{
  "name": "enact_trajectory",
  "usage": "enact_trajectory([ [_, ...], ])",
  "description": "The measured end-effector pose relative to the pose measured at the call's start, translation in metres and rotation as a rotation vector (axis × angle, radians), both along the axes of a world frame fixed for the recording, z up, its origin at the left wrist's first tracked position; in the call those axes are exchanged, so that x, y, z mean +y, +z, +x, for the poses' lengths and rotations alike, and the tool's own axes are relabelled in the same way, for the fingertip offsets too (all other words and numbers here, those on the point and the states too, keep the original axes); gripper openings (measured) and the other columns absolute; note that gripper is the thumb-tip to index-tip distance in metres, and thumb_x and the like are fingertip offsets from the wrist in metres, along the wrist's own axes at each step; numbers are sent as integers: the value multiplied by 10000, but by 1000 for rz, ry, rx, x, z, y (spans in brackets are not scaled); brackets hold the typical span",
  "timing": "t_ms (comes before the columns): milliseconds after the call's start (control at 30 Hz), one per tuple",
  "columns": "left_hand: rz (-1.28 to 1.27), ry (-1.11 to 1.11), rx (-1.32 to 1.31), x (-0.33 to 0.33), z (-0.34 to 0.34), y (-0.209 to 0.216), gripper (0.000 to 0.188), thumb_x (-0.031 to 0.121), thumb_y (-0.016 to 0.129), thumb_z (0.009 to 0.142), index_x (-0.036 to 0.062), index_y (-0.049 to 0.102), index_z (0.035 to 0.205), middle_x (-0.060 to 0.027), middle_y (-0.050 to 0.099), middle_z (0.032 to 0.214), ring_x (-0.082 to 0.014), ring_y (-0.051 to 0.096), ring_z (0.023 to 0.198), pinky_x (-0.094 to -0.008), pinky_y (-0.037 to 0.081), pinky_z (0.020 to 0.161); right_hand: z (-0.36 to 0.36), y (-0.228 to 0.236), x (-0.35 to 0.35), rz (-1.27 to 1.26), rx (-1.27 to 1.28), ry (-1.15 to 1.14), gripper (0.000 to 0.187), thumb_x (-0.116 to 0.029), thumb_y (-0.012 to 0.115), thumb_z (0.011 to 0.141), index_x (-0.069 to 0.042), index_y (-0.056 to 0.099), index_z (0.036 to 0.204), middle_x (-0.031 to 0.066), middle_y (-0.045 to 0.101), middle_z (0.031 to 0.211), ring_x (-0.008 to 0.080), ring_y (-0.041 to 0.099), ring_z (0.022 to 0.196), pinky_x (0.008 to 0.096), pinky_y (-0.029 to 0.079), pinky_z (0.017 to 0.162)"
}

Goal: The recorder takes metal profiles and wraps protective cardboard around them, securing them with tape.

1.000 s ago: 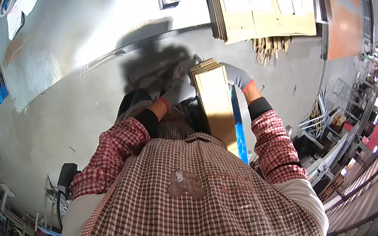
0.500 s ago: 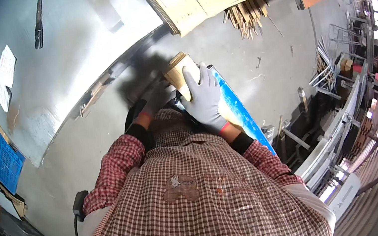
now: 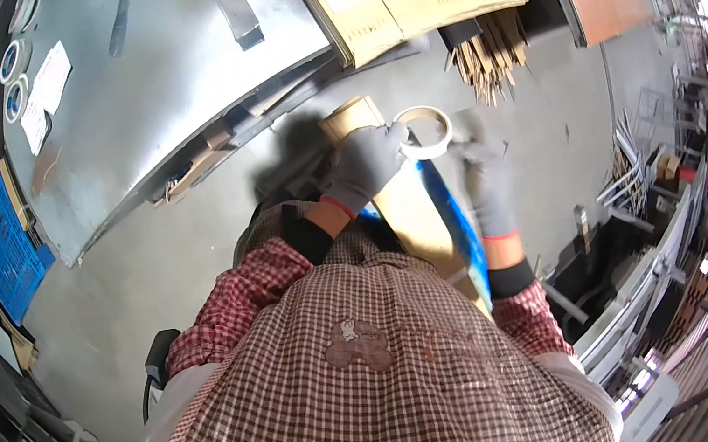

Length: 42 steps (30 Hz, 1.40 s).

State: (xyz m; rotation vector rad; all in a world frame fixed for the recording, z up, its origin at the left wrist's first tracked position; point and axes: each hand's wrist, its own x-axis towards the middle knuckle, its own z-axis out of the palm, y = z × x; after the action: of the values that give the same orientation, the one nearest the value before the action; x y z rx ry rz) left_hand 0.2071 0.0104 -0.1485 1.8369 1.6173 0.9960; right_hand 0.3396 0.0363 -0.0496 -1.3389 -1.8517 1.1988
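Observation:
A pale tape roll (image 3: 430, 152) stands out in front of me, its open ring facing up toward the view. My left hand (image 3: 366, 165), in a grey glove, pinches the roll's left edge while resting over a bundle of tan cardboard strips (image 3: 418, 221). The strips' far end shows beyond my knuckles. Just right of the roll is my right hand (image 3: 488, 188), also gloved in grey. Motion smears its fingers, so I cannot tell whether they touch the tape. Beneath the strips lies a blue-edged surface (image 3: 478, 261).
A shiny metal table (image 3: 185, 71) fills the far left, with tape rolls (image 3: 16, 99) and paper on it. Stacked cardboard sheets (image 3: 429, 4) lie at the far side, above a bunch of thin strips (image 3: 491, 55). A blue crate (image 3: 2, 240) stands left; metal racks (image 3: 653, 249) stand right.
My right hand has left the cardboard and moved right. My left hand has come up over the strips and now grips a tape roll that was not visible before. The view has shifted slightly.

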Motion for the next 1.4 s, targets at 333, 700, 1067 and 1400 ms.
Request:
enact_trajectory([
  [333, 19, 129, 91, 5, 7, 19, 108, 169, 623, 774, 108, 601, 860, -68, 583, 661, -273, 584, 626, -415, 458, 578, -2, -69, 116, -94, -494, 939, 179, -219, 612, 779, -54, 626, 847, 197, 654, 860, 384, 603, 814, 449, 471, 725],
  [700, 44, 823, -89, 47, -136, -5, 446, 46, 588, 745, 32, 542, 1189, -199, 610, 960, -374, 594, 918, -453, 469, 841, 79, -108, 117, -344, -287, 271, 196, -229, 589, 894, -44, 653, 871, 48, 602, 657, 123, 541, 542, 292, 435, 521],
  [1067, 146, 522, 65, 151, -136, -15, 281, 151, 569, 805, -9, 587, 1035, -277, 610, 999, -458, 561, 979, -486, 455, 833, 197, -126, 11, -566, -10, -108, 147, -163, 631, 895, -31, 676, 943, 0, 612, 655, 67, 528, 550, 243, 424, 507],
  [1400, 18, -14, 261, 78, -41, 134, 527, 198, 681, 724, 12, 531, 1193, -182, 589, 1128, -344, 573, 1024, -419, 479, 872, 187, 37, -105, -456, 653, -533, 289, -124, 612, 850, 25, 597, 1098, 74, 650, 852, 122, 601, 717, 248, 472, 626],
])
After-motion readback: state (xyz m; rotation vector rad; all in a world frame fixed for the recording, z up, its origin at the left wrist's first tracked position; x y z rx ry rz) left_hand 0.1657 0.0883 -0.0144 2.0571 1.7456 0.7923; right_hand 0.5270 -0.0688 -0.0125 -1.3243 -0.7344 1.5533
